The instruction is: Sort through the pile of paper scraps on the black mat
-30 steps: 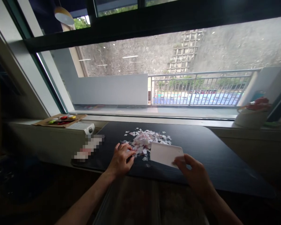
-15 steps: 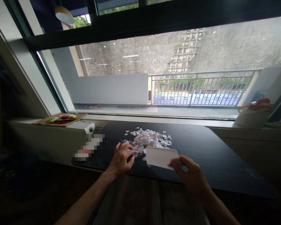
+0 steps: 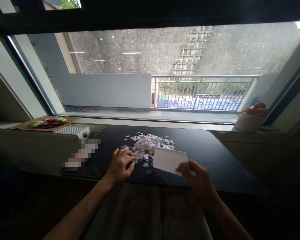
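A loose heap of small white and pinkish paper pieces (image 3: 147, 143) lies on the dark tabletop (image 3: 195, 143). My left hand (image 3: 121, 163) rests at the heap's near left edge, fingers bent and apart, the fingertips touching or close to the outer scraps. Between the thumb and fingers of my right hand (image 3: 198, 176) is a flat white card (image 3: 168, 160) with rounded corners and a small hole. It is tilted up on the near right side of the heap and hides some of the scraps behind it.
Beyond the table is a window sill with a brown board (image 3: 45, 122) bearing colourful items at left and a white pot (image 3: 250, 120) at right. A white heater-like box (image 3: 77, 131) sits by the table's left corner. Below the near edge stands a see-through bin (image 3: 150, 213).
The view has shifted, so the scene sits further left. The white card stands slightly right of where it was relative to the heap. Both hands keep much the same pose.
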`<state>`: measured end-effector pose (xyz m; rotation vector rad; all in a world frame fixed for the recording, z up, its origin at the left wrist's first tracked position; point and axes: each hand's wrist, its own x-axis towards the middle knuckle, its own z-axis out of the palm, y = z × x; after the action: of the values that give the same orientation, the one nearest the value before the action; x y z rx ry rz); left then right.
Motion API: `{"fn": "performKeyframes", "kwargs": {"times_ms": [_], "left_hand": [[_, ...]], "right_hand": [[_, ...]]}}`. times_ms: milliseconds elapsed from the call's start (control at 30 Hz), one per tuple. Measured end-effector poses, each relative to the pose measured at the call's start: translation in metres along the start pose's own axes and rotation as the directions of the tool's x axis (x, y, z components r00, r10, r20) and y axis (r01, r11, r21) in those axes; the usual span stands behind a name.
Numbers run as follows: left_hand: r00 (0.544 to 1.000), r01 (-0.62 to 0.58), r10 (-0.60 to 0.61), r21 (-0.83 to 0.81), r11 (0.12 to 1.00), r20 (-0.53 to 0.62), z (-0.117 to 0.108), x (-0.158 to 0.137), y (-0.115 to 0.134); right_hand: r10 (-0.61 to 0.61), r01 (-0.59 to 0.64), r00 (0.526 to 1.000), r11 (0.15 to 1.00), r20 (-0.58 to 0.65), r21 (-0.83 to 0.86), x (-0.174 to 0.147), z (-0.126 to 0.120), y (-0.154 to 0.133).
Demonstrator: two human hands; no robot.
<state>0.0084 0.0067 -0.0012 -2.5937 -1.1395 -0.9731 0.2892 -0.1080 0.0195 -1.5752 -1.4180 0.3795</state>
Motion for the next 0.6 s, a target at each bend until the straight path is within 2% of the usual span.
{"fn": "performKeyframes", "kwargs": {"times_ms": [100,267,433,600], "left_hand": [[1.000,0.014,-0.014,0.005,1.000,0.010,-0.001,0.000,0.002],[0.998,0.039,-0.039,0.000,0.999,0.040,-0.002,0.001,0.005],[0.998,0.050,-0.050,-0.015,0.999,0.029,-0.001,0.001,0.006],[0.998,0.051,-0.050,-0.019,0.999,0.030,-0.001,0.001,0.007]], "right_hand": [[0.060,-0.060,0.998,0.998,0.020,0.024,-0.004,0.004,0.001],[0.089,-0.108,0.984,0.987,0.152,0.122,-0.007,0.016,-0.005],[0.118,-0.129,0.988,0.986,0.104,0.108,-0.001,0.019,-0.005],[0.111,-0.145,0.965,0.981,0.237,0.131,-0.004,0.023,-0.002]]}}
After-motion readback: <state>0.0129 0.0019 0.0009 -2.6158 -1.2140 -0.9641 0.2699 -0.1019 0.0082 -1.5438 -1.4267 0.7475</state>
